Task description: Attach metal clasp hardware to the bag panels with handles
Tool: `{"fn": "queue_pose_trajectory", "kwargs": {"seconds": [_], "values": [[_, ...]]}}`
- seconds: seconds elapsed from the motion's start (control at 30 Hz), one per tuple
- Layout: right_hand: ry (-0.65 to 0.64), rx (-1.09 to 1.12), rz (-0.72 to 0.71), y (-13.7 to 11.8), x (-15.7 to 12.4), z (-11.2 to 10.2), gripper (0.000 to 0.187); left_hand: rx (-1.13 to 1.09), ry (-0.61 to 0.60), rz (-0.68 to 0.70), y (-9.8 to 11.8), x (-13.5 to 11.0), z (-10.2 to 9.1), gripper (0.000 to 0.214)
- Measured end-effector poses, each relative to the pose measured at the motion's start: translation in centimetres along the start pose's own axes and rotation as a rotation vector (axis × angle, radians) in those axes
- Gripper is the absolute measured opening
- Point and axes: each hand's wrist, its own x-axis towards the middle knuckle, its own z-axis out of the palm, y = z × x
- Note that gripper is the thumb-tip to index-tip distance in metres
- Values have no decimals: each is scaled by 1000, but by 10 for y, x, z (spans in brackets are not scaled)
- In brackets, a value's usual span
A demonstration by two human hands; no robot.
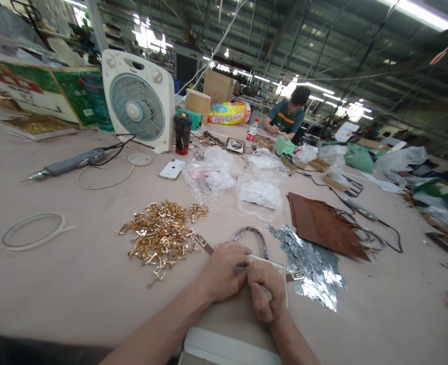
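1. Far left of counter [75,284]: powered driver [68,165] w/ cord; nearer, pale tape ring [62,228].
2. Left of centre: heap of gold fittings [163,235], loose pcs at its edges.
3. Near centre: left hand [224,268] lies over far part of the beige bag piece [231,319], fingers bent & close together; can't tell if they pinch anything.
4. Bag piece: directly in front of wearer, under both hands; wrapped handle [262,241] loops out at far edge, buckled strap each side.
5. Right hand [265,276], just beside left: fingers curled tight round a small pale object [267,293], mostly hidden. Step in hand (judged): work at bag's far edge, prob. pressing or fixing. Next move calls for steady left hand & controlled force from right.
6. Right: silver plates [315,271], partly under brown sheets [323,223].
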Motion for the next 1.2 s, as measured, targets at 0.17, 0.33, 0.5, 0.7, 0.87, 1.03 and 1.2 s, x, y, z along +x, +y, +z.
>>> {"fn": "queue_pose_trajectory", "kwargs": {"seconds": [0.17,0.33,0.5,0.7,0.87,1.03,1.2], "values": [[-137,-256,-197,7,15,-10,15,14,11,17,2,1,3,19],[162,-8,-112,4,21,-11,30,79,-3,40,1,0,0,19],[473,370,-2,-25,37,-13,27,155,-17,50,0,-3,-4,26],[466,480,6,-30,33,2,39,181,-9,28,-1,-3,-4,24],[509,438,-65,-22,23,14,37,163,0,20,-2,-3,-4,22],[512,411,-42,-19,29,12,35,163,-1,26,-3,-4,-4,24],[345,476,56,-11,36,10,36,167,-9,31,-2,-4,-4,24]]}}
